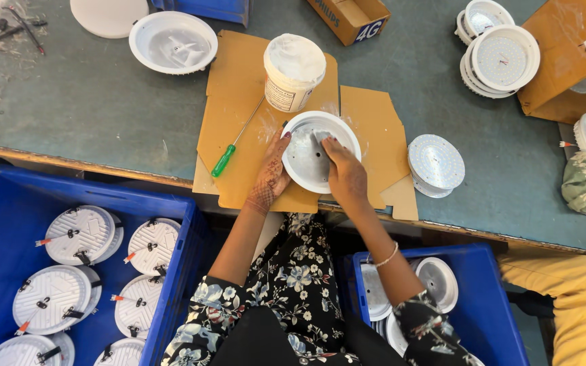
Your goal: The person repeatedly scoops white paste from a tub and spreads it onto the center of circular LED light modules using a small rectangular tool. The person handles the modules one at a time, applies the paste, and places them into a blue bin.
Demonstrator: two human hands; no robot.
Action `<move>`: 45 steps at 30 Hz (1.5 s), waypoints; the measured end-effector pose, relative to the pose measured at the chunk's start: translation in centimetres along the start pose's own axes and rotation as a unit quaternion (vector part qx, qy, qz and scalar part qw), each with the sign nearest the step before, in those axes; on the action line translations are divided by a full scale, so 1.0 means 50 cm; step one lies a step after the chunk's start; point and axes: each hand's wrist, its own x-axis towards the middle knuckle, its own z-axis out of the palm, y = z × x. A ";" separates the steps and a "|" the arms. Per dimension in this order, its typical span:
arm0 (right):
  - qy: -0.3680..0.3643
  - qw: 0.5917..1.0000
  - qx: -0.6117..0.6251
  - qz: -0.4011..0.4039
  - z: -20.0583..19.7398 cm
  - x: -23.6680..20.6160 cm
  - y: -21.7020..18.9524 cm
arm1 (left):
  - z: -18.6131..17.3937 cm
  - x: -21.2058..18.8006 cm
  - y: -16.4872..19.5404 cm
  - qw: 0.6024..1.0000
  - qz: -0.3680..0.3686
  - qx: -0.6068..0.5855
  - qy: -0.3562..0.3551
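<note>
Your left hand (270,177) steadies the white housing (310,163) on the cardboard (239,102), fingers spread against its rim. Your right hand (344,175) pinches a small pad inside it, white paste partly spread. Blue crate (178,271) holds finished units; more housings wait.

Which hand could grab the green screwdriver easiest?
Probably the left hand. It rests at the left rim of the round white lamp housing, and the green screwdriver lies just beyond it on the cardboard. The right hand is busy inside the housing, farther away.
</note>
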 end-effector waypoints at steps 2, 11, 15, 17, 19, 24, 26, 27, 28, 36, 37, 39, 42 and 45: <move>-0.038 0.998 -0.015 0.045 -0.010 -0.017 -0.011 | 0.002 0.000 0.000 1.000 0.008 0.008 0.000; -0.038 0.991 0.037 0.124 -0.100 -0.043 -0.032 | 0.051 -0.029 0.007 0.996 0.047 0.072 -0.020; 0.087 0.979 0.096 0.157 -0.123 -0.014 0.008 | 0.108 -0.056 -0.018 0.947 0.186 0.240 -0.102; 0.077 0.973 0.084 0.202 -0.116 0.002 0.025 | 0.139 -0.067 -0.033 0.926 0.216 0.293 -0.100; 0.070 0.961 0.092 0.252 -0.110 0.014 0.035 | 0.167 -0.076 -0.040 0.907 0.244 0.325 -0.107; 0.094 0.944 0.150 0.279 -0.118 0.037 0.028 | 0.213 -0.112 -0.043 0.892 0.256 0.352 -0.123; 0.102 0.935 0.166 0.295 -0.128 0.042 0.016 | 0.228 -0.122 -0.040 0.870 0.251 0.416 -0.089; 0.106 0.931 0.174 0.304 -0.133 0.044 0.008 | 0.235 -0.127 -0.038 0.857 0.248 0.447 -0.072; 0.099 0.937 0.167 0.291 -0.138 0.046 0.000 | 0.242 -0.128 -0.036 0.854 0.243 0.455 -0.071; 0.106 0.974 0.172 0.101 -0.143 0.014 -0.083 | 0.260 -0.102 -0.023 0.843 0.231 0.476 -0.097; 0.103 0.982 0.144 0.071 -0.141 0.005 -0.091 | 0.255 -0.095 -0.022 0.843 0.237 0.471 -0.103; 0.097 0.991 0.088 0.012 -0.136 -0.013 -0.098 | 0.245 -0.079 -0.021 0.843 0.250 0.462 -0.115; 0.048 0.996 0.055 -0.041 -0.136 -0.043 -0.088 | 0.225 -0.055 -0.018 0.862 0.236 0.432 -0.124; -0.005 0.994 0.022 -0.103 -0.138 -0.066 -0.057 | 0.207 -0.038 -0.012 0.888 0.207 0.384 -0.149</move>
